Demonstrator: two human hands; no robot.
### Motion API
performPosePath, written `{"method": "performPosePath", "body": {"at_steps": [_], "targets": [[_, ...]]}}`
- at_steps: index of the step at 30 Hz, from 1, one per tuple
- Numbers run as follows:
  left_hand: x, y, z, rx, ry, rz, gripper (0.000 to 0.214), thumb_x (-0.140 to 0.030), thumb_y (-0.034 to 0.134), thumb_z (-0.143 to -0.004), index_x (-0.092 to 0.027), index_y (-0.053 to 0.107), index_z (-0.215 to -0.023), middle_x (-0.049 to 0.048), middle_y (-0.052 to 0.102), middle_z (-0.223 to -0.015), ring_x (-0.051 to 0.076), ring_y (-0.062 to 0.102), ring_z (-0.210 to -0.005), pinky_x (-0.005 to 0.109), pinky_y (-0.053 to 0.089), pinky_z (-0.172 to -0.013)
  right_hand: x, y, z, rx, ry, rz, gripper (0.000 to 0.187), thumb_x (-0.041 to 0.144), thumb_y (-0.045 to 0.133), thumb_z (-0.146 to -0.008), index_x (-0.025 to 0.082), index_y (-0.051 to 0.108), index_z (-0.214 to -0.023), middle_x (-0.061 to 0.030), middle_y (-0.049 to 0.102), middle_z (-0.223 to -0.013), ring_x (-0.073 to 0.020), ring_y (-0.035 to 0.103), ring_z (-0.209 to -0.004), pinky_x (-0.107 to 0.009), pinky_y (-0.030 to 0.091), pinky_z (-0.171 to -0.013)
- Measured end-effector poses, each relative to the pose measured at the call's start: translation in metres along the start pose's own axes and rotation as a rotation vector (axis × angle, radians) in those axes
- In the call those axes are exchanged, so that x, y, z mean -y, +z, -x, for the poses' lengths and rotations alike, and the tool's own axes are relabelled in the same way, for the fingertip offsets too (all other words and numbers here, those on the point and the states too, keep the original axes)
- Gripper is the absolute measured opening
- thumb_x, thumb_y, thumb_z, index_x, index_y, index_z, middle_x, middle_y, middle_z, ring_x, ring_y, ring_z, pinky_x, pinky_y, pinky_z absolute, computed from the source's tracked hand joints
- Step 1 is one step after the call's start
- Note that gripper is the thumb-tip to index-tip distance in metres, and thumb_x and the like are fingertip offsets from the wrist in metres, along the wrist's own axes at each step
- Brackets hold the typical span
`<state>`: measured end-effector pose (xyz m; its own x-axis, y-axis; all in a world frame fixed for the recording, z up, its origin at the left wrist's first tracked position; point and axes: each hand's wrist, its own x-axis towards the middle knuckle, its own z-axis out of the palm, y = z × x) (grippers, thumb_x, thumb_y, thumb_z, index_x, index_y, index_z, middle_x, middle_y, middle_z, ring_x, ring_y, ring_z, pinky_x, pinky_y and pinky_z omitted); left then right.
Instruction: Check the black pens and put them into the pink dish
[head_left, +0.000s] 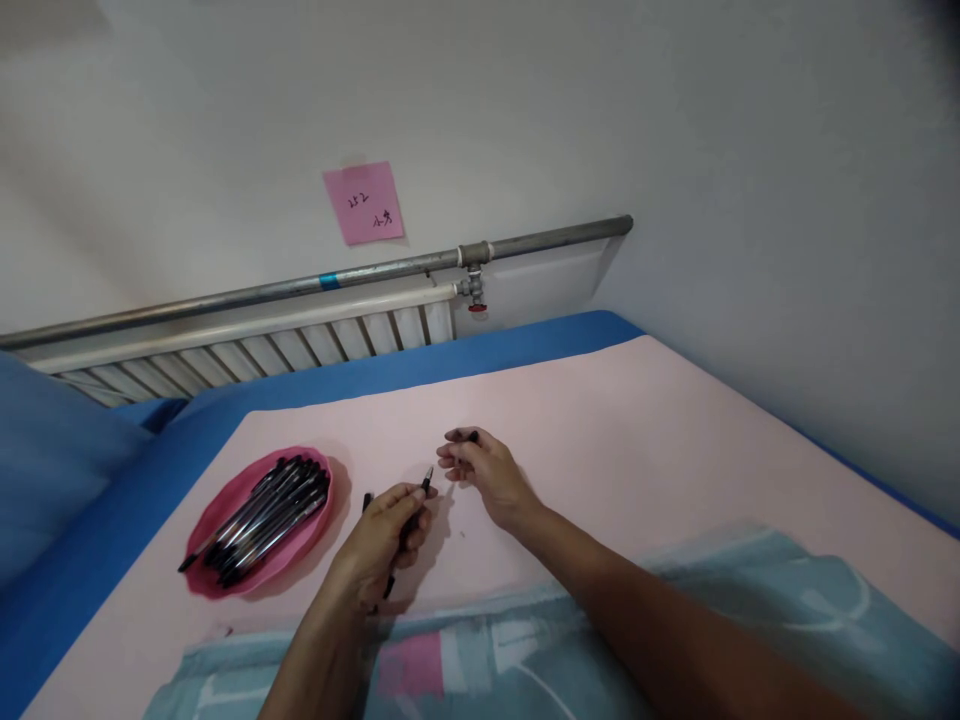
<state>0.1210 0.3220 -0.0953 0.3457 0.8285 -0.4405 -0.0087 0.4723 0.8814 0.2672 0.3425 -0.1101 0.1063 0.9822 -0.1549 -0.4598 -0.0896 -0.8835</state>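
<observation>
My left hand [394, 520] is closed around a pen [427, 481], its metal-coloured tip pointing up and away past my fingertips. The rest of that pen is partly hidden by the hand. Just to the right, my right hand [491, 478] has its fingers curled, pinching a small black piece [472, 437] that looks like a pen cap. A small gap separates the two hands. Another black pen end [367, 501] shows beside my left hand. To the left, a pink bowl [225, 503] holds several clear-barrelled pens with black ends [277, 510].
A pale pink sheet [637, 450] covers the blue surface [420, 370]. Light blue patterned cloth [750, 590] lies along the near edge. At the back are a white radiator [337, 340], a metal pipe [405, 268] and a pink note [365, 205] on the wall.
</observation>
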Motion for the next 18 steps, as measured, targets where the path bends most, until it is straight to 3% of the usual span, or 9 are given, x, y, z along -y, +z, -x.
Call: {"method": "performPosePath", "body": {"at_steps": [3,6,12,18], "targets": [[0.001,-0.001,-0.001,0.001,0.048,0.015,0.027,-0.038,0.061,-0.066,-0.016,0.051,-0.078,-0.0048,0.046,-0.059,0.003,0.033,-0.042,0.015,0.015,-0.036,-0.004,0.002,0.006,0.120,0.098,0.116,0.016,0.023,0.059,-0.063,0.016,0.054,-0.076,0.0040,0.052,-0.053,-0.0078,0.046,-0.045,-0.018,0.033,-0.038],[0.003,0.000,-0.001,-0.013,0.082,-0.009,0.027,-0.038,0.063,-0.064,-0.016,0.049,-0.071,-0.0043,0.048,-0.059,0.003,0.035,-0.042,0.016,0.019,-0.037,-0.010,0.007,0.012,0.151,0.166,0.194,0.017,0.030,0.060,-0.065,0.016,0.053,-0.069,0.0064,0.045,-0.047,-0.0047,0.037,-0.038,-0.017,0.027,-0.034],[0.002,0.003,0.000,-0.046,0.079,-0.088,0.029,-0.041,0.062,-0.065,-0.016,0.048,-0.066,-0.0051,0.046,-0.055,0.003,0.033,-0.040,0.016,0.017,-0.036,-0.012,0.008,0.013,0.133,0.155,0.182,0.015,0.028,0.061,-0.065,0.016,0.051,-0.065,0.0083,0.040,-0.045,-0.0036,0.035,-0.037,-0.017,0.025,-0.035],[-0.001,0.002,0.002,0.018,0.012,0.016,0.030,-0.040,0.063,-0.065,-0.015,0.049,-0.074,-0.0052,0.045,-0.058,0.001,0.028,-0.040,0.014,0.010,-0.036,-0.009,0.006,0.011,0.188,0.205,0.076,0.017,0.026,0.064,-0.062,0.015,0.054,-0.067,0.0074,0.042,-0.045,-0.0035,0.033,-0.039,-0.017,0.021,-0.037]]}}
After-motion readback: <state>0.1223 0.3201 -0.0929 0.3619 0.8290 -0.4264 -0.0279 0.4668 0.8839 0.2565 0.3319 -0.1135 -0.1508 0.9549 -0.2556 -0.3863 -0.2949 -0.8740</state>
